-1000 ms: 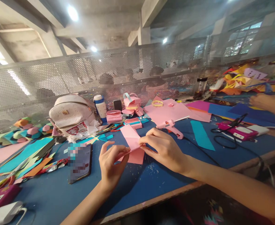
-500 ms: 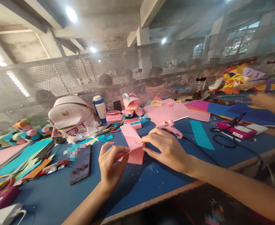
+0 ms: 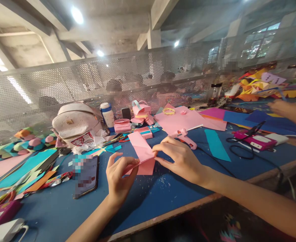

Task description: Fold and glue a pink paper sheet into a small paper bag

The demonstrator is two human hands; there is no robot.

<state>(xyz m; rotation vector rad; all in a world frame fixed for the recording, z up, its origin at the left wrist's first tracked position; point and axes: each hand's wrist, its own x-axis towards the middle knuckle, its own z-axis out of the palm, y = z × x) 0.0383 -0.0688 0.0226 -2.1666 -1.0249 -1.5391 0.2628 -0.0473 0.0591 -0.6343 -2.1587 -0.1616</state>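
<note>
Between my two hands is a folded piece of pink paper, held a little above the blue table. My left hand pinches its left end between thumb and forefinger. On the opposite end, the thumb and fingertips of my right hand close on the paper's edge. One flap points up and away from me, and another pink part hangs below the fold. A pink glue gun lies just beyond my right hand. To the left of my left hand rests a phone.
A white backpack, a bottle and small pink paper boxes line the back by a perforated metal screen. Coloured paper lies left. At right are a teal strip, a magenta power strip and another person's hand.
The pink paper's upper flap has tilted very slightly left. Both my hands keep nearly the same place and grip. The other person's blue strip at the right has shifted.
</note>
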